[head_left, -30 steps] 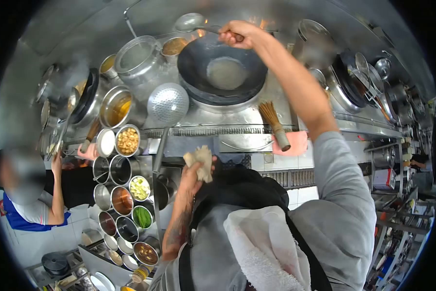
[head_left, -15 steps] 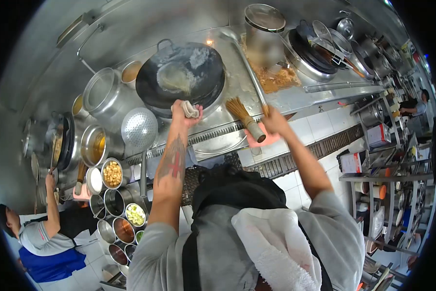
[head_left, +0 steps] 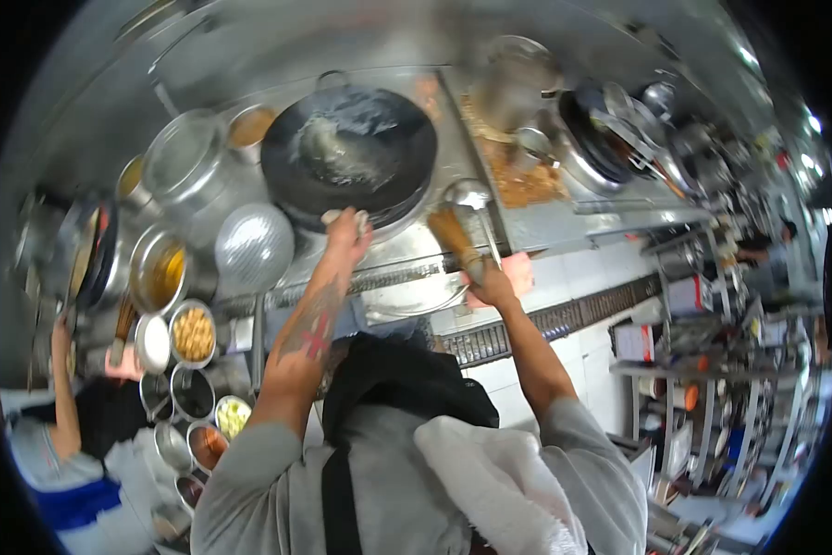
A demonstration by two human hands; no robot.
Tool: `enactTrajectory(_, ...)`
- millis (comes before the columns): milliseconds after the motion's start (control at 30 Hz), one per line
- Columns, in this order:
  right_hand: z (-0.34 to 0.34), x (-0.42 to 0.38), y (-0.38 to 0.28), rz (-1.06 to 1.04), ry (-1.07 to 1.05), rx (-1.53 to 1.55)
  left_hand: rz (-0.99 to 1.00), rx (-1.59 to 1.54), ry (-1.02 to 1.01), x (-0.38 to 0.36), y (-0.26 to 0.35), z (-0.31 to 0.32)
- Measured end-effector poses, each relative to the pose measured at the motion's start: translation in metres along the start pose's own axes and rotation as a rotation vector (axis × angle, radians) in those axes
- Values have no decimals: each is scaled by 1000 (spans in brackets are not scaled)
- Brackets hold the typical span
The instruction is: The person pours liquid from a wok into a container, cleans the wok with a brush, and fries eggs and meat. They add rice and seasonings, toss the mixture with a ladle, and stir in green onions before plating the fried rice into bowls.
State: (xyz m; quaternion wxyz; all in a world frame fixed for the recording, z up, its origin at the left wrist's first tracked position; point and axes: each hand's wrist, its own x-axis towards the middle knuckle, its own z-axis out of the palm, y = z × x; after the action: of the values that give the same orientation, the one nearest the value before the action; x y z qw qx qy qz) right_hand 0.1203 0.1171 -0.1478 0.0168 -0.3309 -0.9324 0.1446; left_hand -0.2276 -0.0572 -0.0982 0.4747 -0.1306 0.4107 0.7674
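My left hand [head_left: 346, 238] is closed around a folded cloth [head_left: 332, 217] at the near rim of a large black wok [head_left: 406, 153]. Some liquid glistens in the wok's bottom. My right hand [head_left: 496, 286] is closed at the handle of a metal ladle [head_left: 469, 192], whose bowl is at the stove's front edge to the right of the wok. A bamboo wok brush [head_left: 453, 233] lies slanted beside the ladle, its handle end right against my right fingers; I cannot tell whether they grip it too.
Left of the wok are a perforated skimmer [head_left: 254, 248], a large steel pot [head_left: 184, 153] and several containers of ingredients, including tan cubes [head_left: 194, 335]. Stacked pans [head_left: 591, 139] stand at the right. Another person [head_left: 60, 435] works at far left; shelving [head_left: 712, 379] stands at right.
My right hand has drawn the ladle back toward me; its bowl came from the back of the stove to the front edge beside the brush. My left hand stays at the wok's rim.
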Motion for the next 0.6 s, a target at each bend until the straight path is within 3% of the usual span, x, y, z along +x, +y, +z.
enactTrajectory(67, -107, 4, -60, 230, -286, 294, -31, -5, -78, -10, 0, 3)
enactTrajectory(100, -159, 5, -85, 373, -453, 484, -25, -31, -22, -19, 3, 8)
enactTrajectory(167, -204, -4, -68, 143, -354, 679, -43, -59, 41, -36, 4, 16)
enactTrajectory(200, -224, -3, -91, 161, -352, 676, -9, -66, 58, -43, 6, 21)
enactTrajectory(267, -250, 11, -143, -1, 99, 426, 11, -83, 15, -41, 3, 17)
enactTrajectory(300, -243, 30, -142, -10, 91, 425, 16, -91, 22, -36, 1, 16)
enactTrajectory(367, -224, 80, -154, -487, 84, -73, 82, -119, 74, -31, -5, 12)
enactTrajectory(400, -234, 103, -160, -442, -143, -173, 90, -104, 40, -28, -5, 9)
enactTrajectory(500, -311, 148, -237, -476, -387, -355, 173, -130, 152, -28, -5, 11)
enactTrajectory(567, -264, 217, -234, -776, -464, -274, 121, -77, 156, -32, -4, 15)
enactTrajectory(600, -236, 244, -263, -661, -611, -306, 130, -72, 183, -36, 0, 18)
